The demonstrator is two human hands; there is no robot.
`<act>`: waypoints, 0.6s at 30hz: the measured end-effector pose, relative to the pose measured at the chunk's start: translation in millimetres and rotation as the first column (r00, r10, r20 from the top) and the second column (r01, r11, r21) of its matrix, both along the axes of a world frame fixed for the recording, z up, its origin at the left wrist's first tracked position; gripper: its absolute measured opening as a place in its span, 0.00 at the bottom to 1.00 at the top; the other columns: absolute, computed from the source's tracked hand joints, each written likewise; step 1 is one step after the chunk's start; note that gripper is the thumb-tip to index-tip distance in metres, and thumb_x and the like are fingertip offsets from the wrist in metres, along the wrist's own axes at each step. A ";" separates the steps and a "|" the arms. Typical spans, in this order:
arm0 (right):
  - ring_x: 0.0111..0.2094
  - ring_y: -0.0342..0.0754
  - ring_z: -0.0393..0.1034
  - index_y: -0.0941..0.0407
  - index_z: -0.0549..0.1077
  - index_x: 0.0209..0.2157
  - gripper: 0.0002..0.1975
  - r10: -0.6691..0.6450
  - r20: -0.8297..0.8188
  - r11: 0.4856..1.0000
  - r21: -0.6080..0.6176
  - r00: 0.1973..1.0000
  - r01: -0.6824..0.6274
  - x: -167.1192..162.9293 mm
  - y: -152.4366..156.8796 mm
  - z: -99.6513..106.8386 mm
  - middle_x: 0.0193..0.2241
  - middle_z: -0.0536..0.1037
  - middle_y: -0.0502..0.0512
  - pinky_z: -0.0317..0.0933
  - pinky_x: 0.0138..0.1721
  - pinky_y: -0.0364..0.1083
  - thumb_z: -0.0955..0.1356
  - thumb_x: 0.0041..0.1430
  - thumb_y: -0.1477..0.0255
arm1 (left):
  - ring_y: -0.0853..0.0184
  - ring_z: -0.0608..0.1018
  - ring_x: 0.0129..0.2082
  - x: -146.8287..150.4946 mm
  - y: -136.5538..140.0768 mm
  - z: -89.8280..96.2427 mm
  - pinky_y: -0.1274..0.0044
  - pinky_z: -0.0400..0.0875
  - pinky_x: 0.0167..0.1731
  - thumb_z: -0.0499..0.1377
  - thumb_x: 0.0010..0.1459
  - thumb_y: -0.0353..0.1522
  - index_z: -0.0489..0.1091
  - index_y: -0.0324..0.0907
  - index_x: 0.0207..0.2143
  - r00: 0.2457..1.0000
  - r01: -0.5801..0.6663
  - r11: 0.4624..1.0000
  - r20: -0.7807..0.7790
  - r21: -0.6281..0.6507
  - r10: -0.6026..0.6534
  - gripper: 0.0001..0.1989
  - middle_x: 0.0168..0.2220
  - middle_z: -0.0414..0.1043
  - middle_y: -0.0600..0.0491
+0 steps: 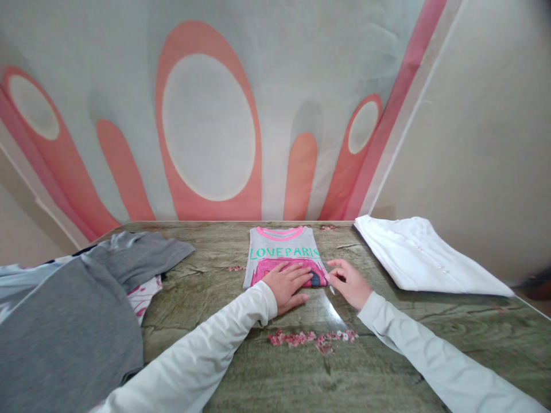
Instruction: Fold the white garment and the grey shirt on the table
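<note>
A folded grey T-shirt (284, 236) with a pink collar, green "LOVE PARIS" lettering and a pink print lies on the table in front of me, collar away from me. Flat on its lower part rests my left hand (287, 284), fingers stretched across the print. At the shirt's lower right edge, my right hand (350, 285) has its thumb and forefinger curled in a pinch on the fabric. The exact contact of those fingertips is small and hard to make out.
Loose clothes, with a grey garment (64, 321) on top, are heaped on the left. A folded white garment (413, 255) lies at the right edge. The wood-patterned table (327, 378) bears printed pink flowers and meets a patterned wall covering (275, 86) behind.
</note>
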State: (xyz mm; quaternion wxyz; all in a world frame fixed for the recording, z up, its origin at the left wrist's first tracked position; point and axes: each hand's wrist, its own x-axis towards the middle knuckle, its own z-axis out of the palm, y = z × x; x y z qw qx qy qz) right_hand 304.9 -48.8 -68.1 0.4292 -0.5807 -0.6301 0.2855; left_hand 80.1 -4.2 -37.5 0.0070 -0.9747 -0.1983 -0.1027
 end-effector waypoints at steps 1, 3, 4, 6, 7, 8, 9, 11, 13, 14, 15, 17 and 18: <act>0.21 0.43 0.64 0.58 0.60 0.42 0.17 -0.013 0.023 1.000 0.017 1.000 0.012 0.2 -0.3 -1.5 0.21 0.71 0.47 0.58 0.27 0.44 0.64 0.51 0.66 | 0.63 0.52 0.58 0.3 0.6 -1.4 0.66 0.45 0.54 0.42 0.59 0.46 0.49 0.46 0.58 1.000 -0.001 1.000 -0.002 0.003 0.001 0.27 0.58 0.53 0.54; 0.22 0.43 0.64 0.57 0.61 0.42 0.16 -0.033 0.078 0.999 0.040 0.996 0.030 0.8 -0.9 -4.1 0.21 0.71 0.47 0.59 0.28 0.44 0.63 0.52 0.66 | 0.63 0.52 0.58 0.7 1.7 -4.1 0.66 0.45 0.54 0.42 0.59 0.46 0.49 0.46 0.58 1.000 -0.002 1.000 -0.002 0.008 0.002 0.27 0.58 0.52 0.54; 0.22 0.43 0.64 0.57 0.61 0.42 0.16 -0.042 0.109 0.998 0.049 0.993 0.037 1.1 -1.3 -4.9 0.21 0.71 0.47 0.59 0.28 0.45 0.63 0.52 0.67 | 0.63 0.52 0.58 0.8 2.2 -5.1 0.66 0.45 0.54 0.42 0.59 0.46 0.49 0.46 0.58 1.000 -0.002 1.000 -0.001 0.011 0.002 0.27 0.58 0.52 0.54; 0.24 0.45 0.65 0.57 0.62 0.41 0.15 -0.087 0.185 0.993 0.091 0.979 0.072 1.6 -2.4 -4.9 0.22 0.70 0.48 0.61 0.30 0.46 0.63 0.52 0.67 | 0.62 0.52 0.58 0.5 2.8 -6.3 0.66 0.45 0.54 0.42 0.59 0.46 0.50 0.45 0.57 1.000 -0.002 1.000 0.002 0.013 0.002 0.27 0.58 0.52 0.53; 0.26 0.46 0.66 0.57 0.63 0.41 0.14 -0.120 0.231 0.987 0.134 0.965 0.091 1.6 -3.3 -4.0 0.23 0.71 0.50 0.61 0.31 0.47 0.63 0.52 0.66 | 0.62 0.51 0.58 0.3 2.8 -6.4 0.66 0.45 0.55 0.42 0.59 0.46 0.50 0.45 0.57 1.000 -0.001 1.000 0.003 0.014 0.001 0.27 0.58 0.52 0.53; 0.30 0.47 0.67 0.57 0.64 0.40 0.14 -0.153 0.280 0.976 0.192 0.948 0.101 1.4 -4.3 -2.5 0.26 0.71 0.53 0.62 0.35 0.48 0.63 0.52 0.66 | 0.62 0.51 0.58 0.1 2.6 -6.3 0.66 0.44 0.55 0.42 0.59 0.46 0.50 0.45 0.57 1.000 0.001 1.000 0.003 0.014 -0.001 0.27 0.58 0.52 0.53; 0.35 0.49 0.67 0.57 0.65 0.41 0.14 -0.174 0.332 0.963 0.253 0.927 0.090 0.8 -5.4 -0.6 0.31 0.72 0.56 0.61 0.39 0.50 0.62 0.53 0.66 | 0.63 0.51 0.58 -0.1 2.3 -6.0 0.66 0.44 0.55 0.41 0.59 0.46 0.50 0.45 0.57 1.000 0.001 1.000 0.004 0.015 -0.001 0.27 0.58 0.51 0.53; 0.47 0.52 0.62 0.57 0.65 0.46 0.17 -0.148 0.449 0.945 0.326 0.881 -0.007 -1.6 -8.1 3.5 0.43 0.70 0.60 0.55 0.48 0.53 0.60 0.56 0.66 | 0.63 0.51 0.59 0.0 1.6 -5.5 0.66 0.44 0.55 0.41 0.59 0.46 0.50 0.45 0.57 1.000 0.001 1.000 0.002 0.022 -0.001 0.27 0.58 0.51 0.53; 0.55 0.52 0.53 0.56 0.61 0.52 0.21 -0.037 0.584 0.947 0.280 0.811 -0.159 -5.1 -11.1 6.2 0.52 0.64 0.59 0.49 0.53 0.54 0.57 0.58 0.65 | 0.63 0.51 0.59 0.5 1.1 -5.4 0.66 0.45 0.55 0.41 0.59 0.46 0.50 0.44 0.57 1.000 -0.003 1.000 -0.001 0.030 0.003 0.27 0.58 0.52 0.53; 0.57 0.51 0.49 0.55 0.58 0.54 0.23 0.021 0.646 0.949 0.228 0.763 -0.219 -7.1 -12.6 6.5 0.55 0.61 0.58 0.47 0.55 0.55 0.56 0.59 0.64 | 0.63 0.51 0.58 0.8 0.9 -5.5 0.66 0.45 0.55 0.41 0.59 0.46 0.51 0.44 0.57 1.000 -0.006 0.999 -0.002 0.033 0.006 0.26 0.58 0.52 0.53; 0.58 0.51 0.47 0.56 0.56 0.56 0.25 0.069 0.697 0.950 0.173 0.714 -0.261 -8.9 -14.2 6.3 0.56 0.58 0.58 0.45 0.55 0.55 0.56 0.59 0.62 | 0.63 0.51 0.58 1.1 0.8 -5.6 0.66 0.45 0.55 0.42 0.59 0.46 0.51 0.44 0.57 1.000 -0.009 0.999 -0.004 0.035 0.009 0.26 0.58 0.52 0.53; 0.59 0.51 0.45 0.57 0.52 0.58 0.28 0.113 0.760 0.953 0.099 0.640 -0.286 -11.9 -17.7 4.5 0.58 0.54 0.59 0.42 0.56 0.56 0.55 0.59 0.59 | 0.63 0.51 0.58 1.5 0.5 -5.6 0.66 0.45 0.55 0.42 0.59 0.46 0.52 0.44 0.56 1.000 -0.016 0.999 -0.005 0.035 0.016 0.26 0.58 0.53 0.53; 0.59 0.52 0.44 0.58 0.51 0.58 0.29 0.111 0.776 0.956 0.087 0.620 -0.280 -12.9 -19.5 3.5 0.58 0.53 0.60 0.41 0.56 0.56 0.55 0.58 0.58 | 0.63 0.52 0.58 1.4 0.2 -5.1 0.66 0.45 0.55 0.42 0.59 0.46 0.52 0.44 0.56 1.000 -0.017 0.999 -0.004 0.033 0.017 0.26 0.58 0.53 0.53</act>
